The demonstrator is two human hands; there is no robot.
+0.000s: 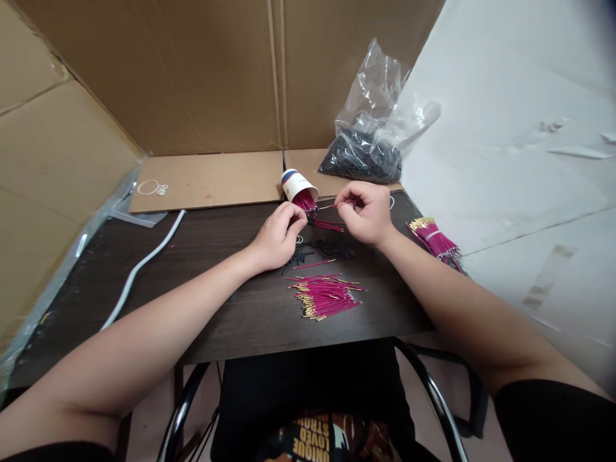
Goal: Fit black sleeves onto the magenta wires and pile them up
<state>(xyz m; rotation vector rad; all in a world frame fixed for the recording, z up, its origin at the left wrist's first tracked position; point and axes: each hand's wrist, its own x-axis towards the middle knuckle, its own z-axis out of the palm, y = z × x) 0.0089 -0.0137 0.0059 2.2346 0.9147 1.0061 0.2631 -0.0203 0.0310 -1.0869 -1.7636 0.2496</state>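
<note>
Already a fair pile of finished magenta wires (325, 298) lies on the counter (216, 308). Right hand (368, 215) pinches one wire (332, 206); left hand (279, 237) curls shut by the tipped cup (297, 187), still holding plenty.

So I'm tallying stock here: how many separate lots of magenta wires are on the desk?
4: spilling from the tipped paper cup, a loose pile near the desk's front edge, a banded bundle at the right edge, and one wire in the right hand.
</note>
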